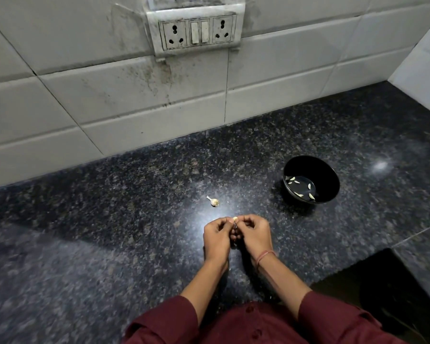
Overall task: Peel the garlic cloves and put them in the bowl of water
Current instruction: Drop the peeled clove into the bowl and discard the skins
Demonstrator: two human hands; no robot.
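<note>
- Pinched garlic clove [235,218] between fingertips of left hand [217,238] and right hand [255,234], fingers of both curled in.
- Held clove above middle of counter [109,244], nearer its front edge.
- Noted garlic stub [214,201] lying on counter just beyond hands, toward back edge.
- Noted black bowl [329,173] upright, well apart toward right edge, with water and peeled cloves [309,186] inside.

Left hand [216,238] and right hand [255,234] pinch one garlic clove [235,218]; peeled cloves [292,179] lie in the black bowl [305,165].
</note>
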